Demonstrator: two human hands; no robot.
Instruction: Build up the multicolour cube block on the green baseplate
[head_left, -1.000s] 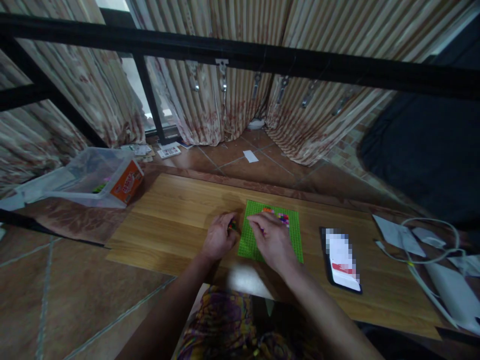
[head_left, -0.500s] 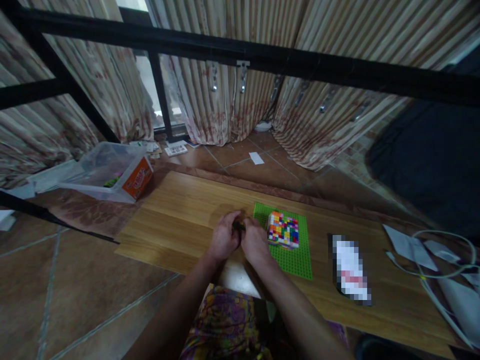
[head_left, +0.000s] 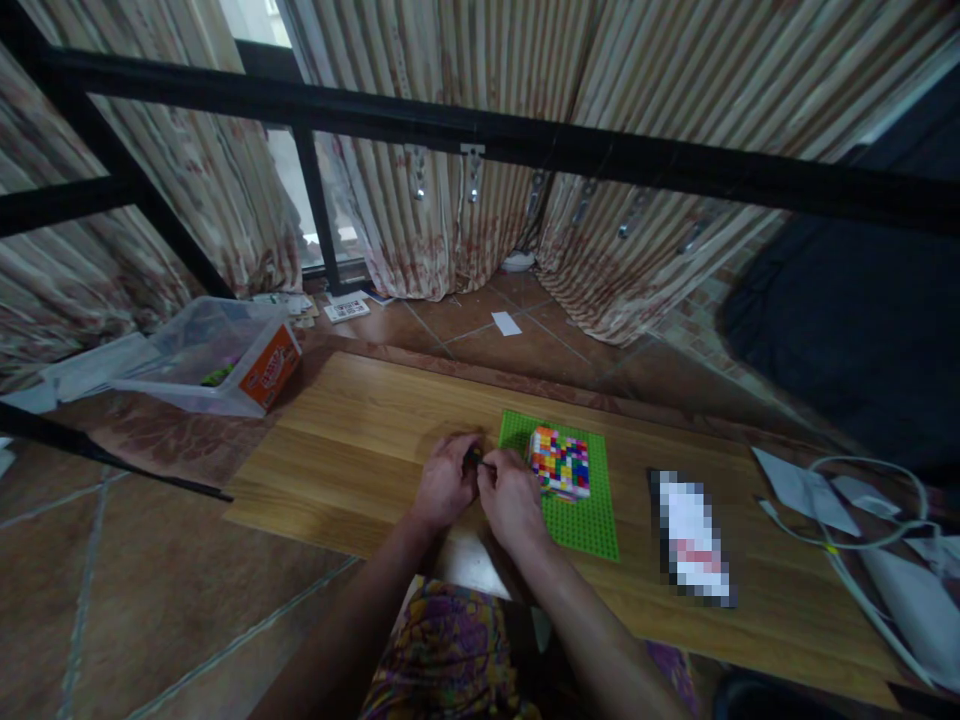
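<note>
Both hands, left [head_left: 444,483] and right [head_left: 511,497], pinch small bricks [head_left: 474,459]; align studs squarely, press together beside baseplate [head_left: 592,520].

Clear plastic bin [head_left: 201,352] (orange label) left; blurred phone [head_left: 694,537], perhaps; white cables [head_left: 847,520] right.

Striped curtains [head_left: 465,120], tiled floor [head_left: 150,590]
</note>
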